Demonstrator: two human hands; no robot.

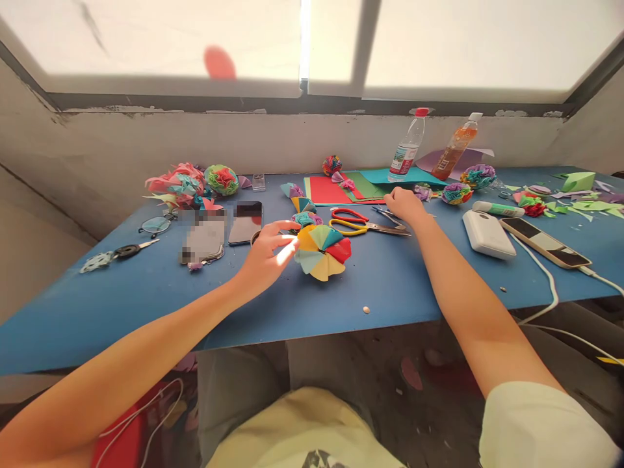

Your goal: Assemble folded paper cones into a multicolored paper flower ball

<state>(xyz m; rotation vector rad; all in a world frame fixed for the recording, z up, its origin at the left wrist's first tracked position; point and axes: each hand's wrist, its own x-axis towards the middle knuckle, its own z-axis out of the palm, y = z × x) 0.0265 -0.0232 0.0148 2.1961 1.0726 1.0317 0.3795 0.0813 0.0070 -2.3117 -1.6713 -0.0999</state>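
Observation:
A paper flower (323, 252) with folded petals in yellow, red, teal, green and pale blue stands tilted towards me near the table's middle. My left hand (272, 252) pinches its left edge between thumb and fingers. My right hand (403, 205) reaches further back, by the edge of the coloured paper sheets (327, 190), with fingers curled down; what is in its fingertips is hidden. Just below it lies a thin blue-handled tool (390, 216). Scissors (368, 226) with red and yellow handles lie between my hands. Behind the flower sit folded paper pieces (303, 205).
Two bottles, one clear (407, 149) and one amber (455, 148), stand at the back. A white power bank (487, 234) and a cabled phone (546, 242) lie right. Left are another phone (246, 223), small scissors (129, 251) and finished paper flowers (221, 180).

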